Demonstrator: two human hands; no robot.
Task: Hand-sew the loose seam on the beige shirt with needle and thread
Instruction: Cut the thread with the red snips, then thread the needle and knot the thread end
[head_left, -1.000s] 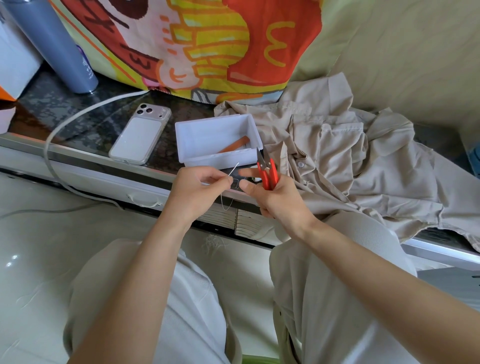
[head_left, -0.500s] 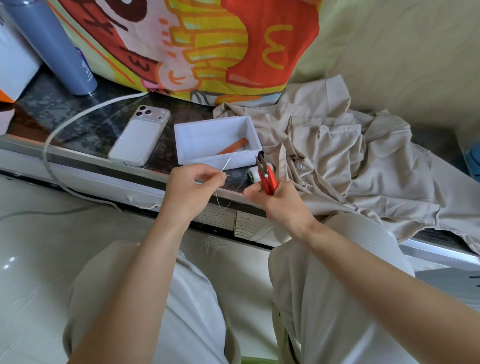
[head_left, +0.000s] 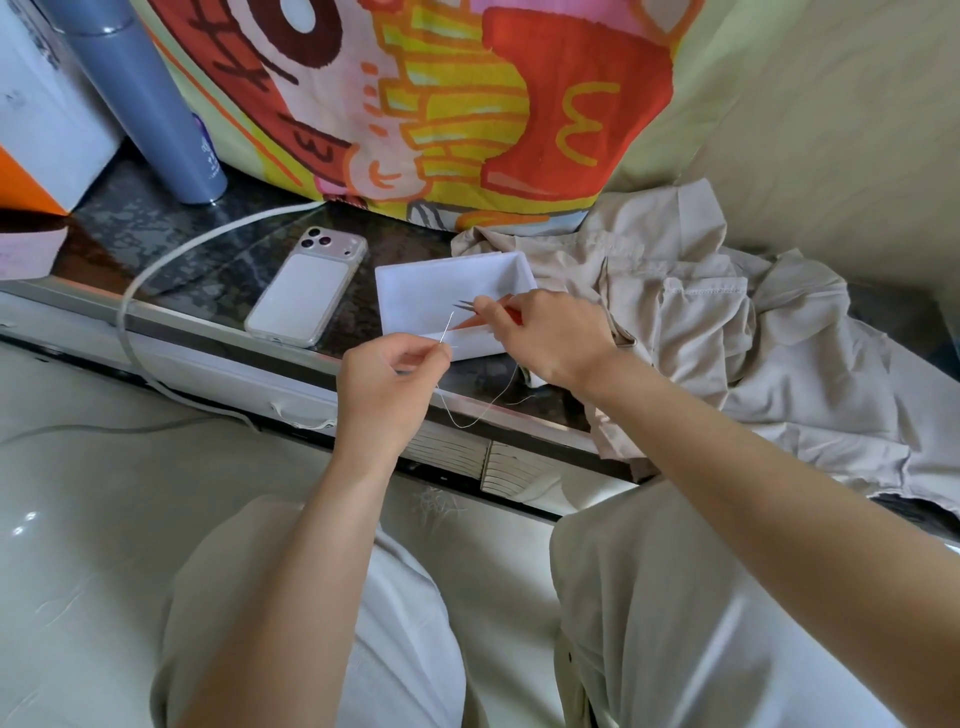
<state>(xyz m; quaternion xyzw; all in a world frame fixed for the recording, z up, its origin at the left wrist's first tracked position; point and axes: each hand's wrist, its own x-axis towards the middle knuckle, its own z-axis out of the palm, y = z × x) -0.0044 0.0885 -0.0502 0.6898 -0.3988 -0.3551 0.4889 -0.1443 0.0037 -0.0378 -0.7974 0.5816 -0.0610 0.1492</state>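
Left grip (head_left: 387, 387) pinches needle (head_left: 445, 328); right grip (head_left: 550, 335) holds snips (head_left: 467, 305) over white box (head_left: 415, 283).

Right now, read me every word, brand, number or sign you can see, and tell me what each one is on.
"M": yellow arches sign on the red fries carton printed on the colourful cartoon cloth.
Purple label on the tall grey metal bottle: print too small to read.
White cardboard box at far left: faint marks, too blurred to read.
Brown brush strokes on the same cloth: cut off, unreadable.
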